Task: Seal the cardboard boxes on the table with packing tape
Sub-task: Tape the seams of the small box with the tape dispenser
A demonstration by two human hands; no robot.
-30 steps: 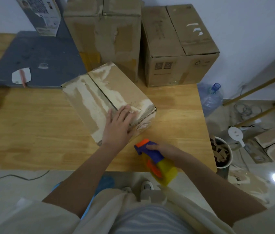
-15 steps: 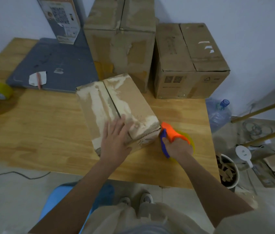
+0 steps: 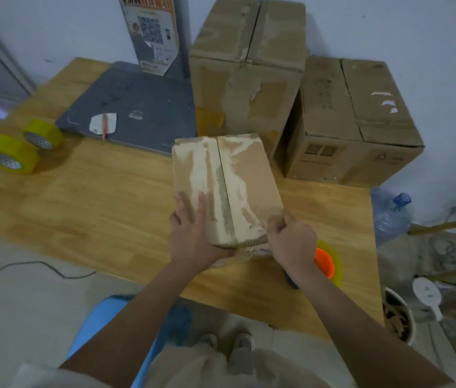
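- Your small box [image 3: 225, 189] sits near the middle of the table [image 3: 87, 197], at about 12 o'clock from you; its brown top is scuffed pale where old tape tore off, and the two flaps meet along a centre seam with no fresh tape visible on it.
- Your left hand [image 3: 193, 236] grips the box's near left corner, fingers flat on top; your right hand [image 3: 291, 242] is curled against its near right corner.
- You have three boxes: this one, a tall box [image 3: 246, 68] at 12 and a wide box [image 3: 355, 121] at 1 o'clock.
- Two yellow tape rolls [image 3: 17, 147] lie at 10 o'clock; a tape dispenser [image 3: 326, 261] rests under your right wrist.
- A white bucket [image 3: 401, 317] on the floor at 4 o'clock holds brown scraps.
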